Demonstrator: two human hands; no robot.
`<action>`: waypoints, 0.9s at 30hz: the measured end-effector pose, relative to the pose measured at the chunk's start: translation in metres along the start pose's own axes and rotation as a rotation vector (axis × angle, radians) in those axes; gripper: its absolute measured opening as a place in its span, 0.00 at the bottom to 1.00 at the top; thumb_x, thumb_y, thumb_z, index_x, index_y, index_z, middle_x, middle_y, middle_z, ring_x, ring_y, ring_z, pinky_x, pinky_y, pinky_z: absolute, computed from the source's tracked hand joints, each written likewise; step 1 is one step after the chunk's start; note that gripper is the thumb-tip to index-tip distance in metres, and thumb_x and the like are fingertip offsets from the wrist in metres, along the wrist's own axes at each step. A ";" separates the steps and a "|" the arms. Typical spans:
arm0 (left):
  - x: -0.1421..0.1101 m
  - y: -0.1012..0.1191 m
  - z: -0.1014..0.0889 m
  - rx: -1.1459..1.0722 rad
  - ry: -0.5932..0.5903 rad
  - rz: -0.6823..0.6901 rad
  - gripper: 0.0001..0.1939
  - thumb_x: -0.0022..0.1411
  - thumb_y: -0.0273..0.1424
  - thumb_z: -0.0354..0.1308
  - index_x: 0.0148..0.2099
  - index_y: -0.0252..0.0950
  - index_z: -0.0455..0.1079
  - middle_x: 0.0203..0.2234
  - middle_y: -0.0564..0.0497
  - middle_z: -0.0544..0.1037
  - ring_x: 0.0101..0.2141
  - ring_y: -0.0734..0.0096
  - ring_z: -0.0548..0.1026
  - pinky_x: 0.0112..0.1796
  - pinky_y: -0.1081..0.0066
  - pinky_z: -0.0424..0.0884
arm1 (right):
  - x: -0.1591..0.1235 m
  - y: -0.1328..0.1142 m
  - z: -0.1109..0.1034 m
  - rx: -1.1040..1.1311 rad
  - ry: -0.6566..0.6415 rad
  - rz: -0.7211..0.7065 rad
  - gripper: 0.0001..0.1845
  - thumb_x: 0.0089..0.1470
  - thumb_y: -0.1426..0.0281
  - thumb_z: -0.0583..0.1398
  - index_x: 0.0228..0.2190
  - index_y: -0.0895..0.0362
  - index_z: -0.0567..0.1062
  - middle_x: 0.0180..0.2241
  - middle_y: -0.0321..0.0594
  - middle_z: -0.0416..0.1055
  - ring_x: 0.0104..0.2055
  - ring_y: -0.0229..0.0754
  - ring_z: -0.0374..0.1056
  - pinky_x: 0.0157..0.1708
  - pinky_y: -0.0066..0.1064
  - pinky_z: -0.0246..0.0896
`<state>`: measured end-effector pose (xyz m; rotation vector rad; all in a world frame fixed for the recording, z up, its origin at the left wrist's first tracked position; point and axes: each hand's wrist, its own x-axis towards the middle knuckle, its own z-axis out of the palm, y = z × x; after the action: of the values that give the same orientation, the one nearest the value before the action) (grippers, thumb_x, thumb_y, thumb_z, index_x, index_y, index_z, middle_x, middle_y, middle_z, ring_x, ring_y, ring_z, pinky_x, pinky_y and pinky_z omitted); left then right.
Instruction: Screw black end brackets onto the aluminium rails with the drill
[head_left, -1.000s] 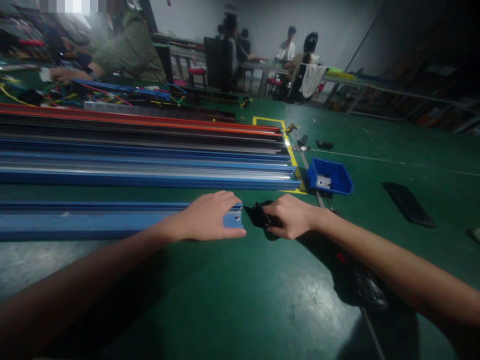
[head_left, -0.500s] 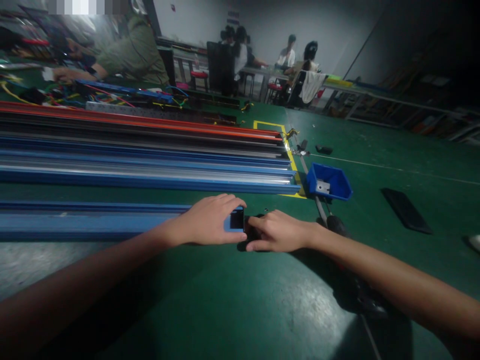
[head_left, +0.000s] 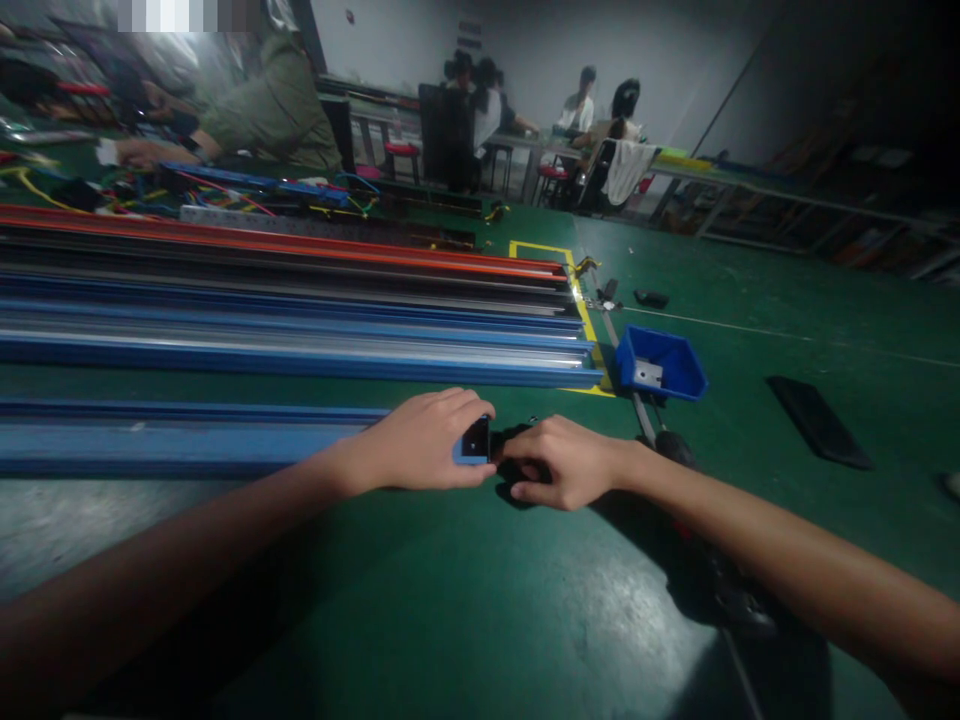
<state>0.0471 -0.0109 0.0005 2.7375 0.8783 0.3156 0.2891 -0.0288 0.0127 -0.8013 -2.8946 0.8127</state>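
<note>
My left hand (head_left: 424, 440) is wrapped over the right end of a long blue metal rail (head_left: 187, 445) that lies along the green surface. Between its thumb and fingers a black end piece (head_left: 475, 437) shows at the rail's end, with a small light spot on it. Just right of that end, a little apart from it, is my right hand (head_left: 566, 462). Its fingers are curled and point left toward the rail end. What they hold, if anything, is hidden in dark shadow.
Beyond my hands lie several blue and dark rails and a red one (head_left: 375, 250), near yellow tape (head_left: 538, 245). A blue bin (head_left: 667, 365) with a metal block stands right, near a black flat object (head_left: 817, 422). A person (head_left: 277, 110) sits far left by coloured wires.
My right hand has drawn slightly right, away from the rail end, and its fingers have curled differently. More of the black end piece shows. My left hand keeps its grip.
</note>
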 end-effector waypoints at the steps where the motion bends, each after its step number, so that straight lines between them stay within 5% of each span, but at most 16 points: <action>1: 0.000 0.000 0.000 0.010 0.001 0.005 0.24 0.62 0.48 0.59 0.52 0.36 0.69 0.46 0.43 0.76 0.48 0.55 0.75 0.50 0.59 0.71 | -0.002 0.000 -0.003 0.009 0.020 -0.006 0.10 0.56 0.68 0.64 0.40 0.59 0.76 0.27 0.33 0.71 0.26 0.34 0.63 0.26 0.26 0.50; 6: 0.001 0.002 -0.001 0.025 -0.013 -0.009 0.25 0.61 0.48 0.59 0.53 0.36 0.69 0.46 0.43 0.76 0.46 0.55 0.75 0.49 0.58 0.72 | -0.025 -0.010 -0.042 0.000 0.238 0.095 0.15 0.62 0.67 0.60 0.48 0.60 0.76 0.29 0.37 0.75 0.25 0.35 0.65 0.29 0.28 0.57; 11: -0.005 -0.001 -0.009 0.021 -0.050 -0.017 0.26 0.61 0.48 0.59 0.55 0.36 0.68 0.45 0.44 0.76 0.43 0.57 0.75 0.44 0.61 0.72 | -0.099 -0.038 -0.076 -0.104 0.418 0.497 0.31 0.66 0.58 0.57 0.65 0.56 0.59 0.39 0.44 0.76 0.37 0.46 0.73 0.38 0.37 0.67; 14: -0.011 -0.007 -0.013 0.025 -0.063 -0.038 0.24 0.61 0.47 0.59 0.52 0.37 0.69 0.43 0.45 0.76 0.42 0.58 0.75 0.42 0.61 0.71 | -0.171 -0.050 -0.058 -0.241 0.418 0.692 0.35 0.63 0.57 0.60 0.66 0.52 0.58 0.47 0.53 0.74 0.48 0.55 0.73 0.46 0.46 0.69; 19: -0.012 -0.015 -0.015 -0.001 -0.104 -0.049 0.28 0.59 0.52 0.59 0.53 0.38 0.68 0.45 0.45 0.76 0.44 0.56 0.75 0.46 0.59 0.71 | -0.275 -0.043 0.014 -0.145 0.339 0.822 0.44 0.55 0.66 0.65 0.68 0.39 0.54 0.61 0.51 0.67 0.58 0.60 0.70 0.48 0.46 0.71; 22: -0.010 -0.017 -0.016 0.022 -0.133 -0.046 0.36 0.58 0.57 0.59 0.59 0.36 0.67 0.50 0.41 0.76 0.50 0.52 0.74 0.52 0.55 0.69 | -0.285 -0.038 0.043 -0.110 0.291 0.821 0.43 0.48 0.74 0.66 0.64 0.41 0.63 0.54 0.54 0.72 0.51 0.62 0.74 0.45 0.48 0.71; 25: -0.008 -0.018 -0.021 0.020 -0.126 -0.014 0.46 0.55 0.62 0.59 0.65 0.35 0.63 0.58 0.37 0.71 0.56 0.48 0.70 0.56 0.54 0.66 | -0.261 -0.041 0.051 -0.208 0.283 0.887 0.36 0.43 0.78 0.62 0.56 0.52 0.72 0.48 0.56 0.73 0.48 0.60 0.73 0.45 0.48 0.70; 27: -0.002 -0.014 -0.025 0.004 -0.106 0.006 0.44 0.59 0.60 0.56 0.66 0.35 0.62 0.59 0.37 0.71 0.57 0.50 0.70 0.56 0.55 0.66 | -0.243 -0.044 0.051 -0.260 0.258 0.950 0.31 0.42 0.78 0.59 0.52 0.58 0.73 0.45 0.53 0.73 0.43 0.54 0.74 0.41 0.42 0.70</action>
<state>0.0307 0.0035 0.0200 2.7327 0.8445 0.1685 0.4707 -0.2037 0.0161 -2.1740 -2.3141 0.2793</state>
